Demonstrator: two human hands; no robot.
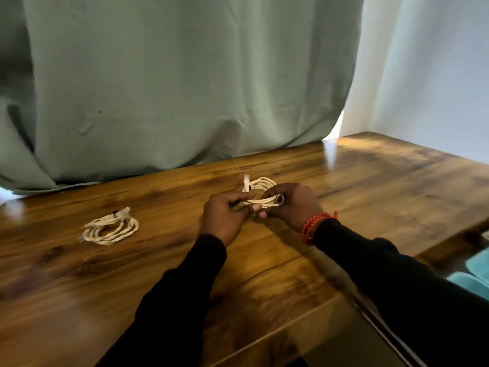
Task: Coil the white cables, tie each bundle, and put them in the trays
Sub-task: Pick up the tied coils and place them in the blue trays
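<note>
- No brand, label or writing can be read on anything in view.
- Held coil [260, 193]: white cable wound in several flat loops, just above the table [370, 181] near its middle. Long axis runs roughly left-right, tilted a little up toward the far right. One connector end [246, 181] sticks straight up at the far-left edge of the loops.
- Left hand [225, 215]: fingers curled, thumb and fingertips pinching the near-left side of the coil.
- Right hand [291, 205]: fingers curled round the right end of the coil, loops passing under them; a small dark piece sits at that end against the fingers (too small to tell what it is).
- The thumbs nearly meet below the coil.
- Second coil [111, 227]: lies flat on the table, well left of the hands, untouched. Long axis runs near-left to far-right; a dark tie [115, 213] sits on its far edge, a connector [81, 239] points out at the near-left.
- Red braided wristband [313, 225] on the right wrist; black sleeves on both arms.
- Green curtain [172, 88] hangs behind the table's far edge.
- Teal object [473, 271] shows past the table's right edge, partly cut off.
</note>
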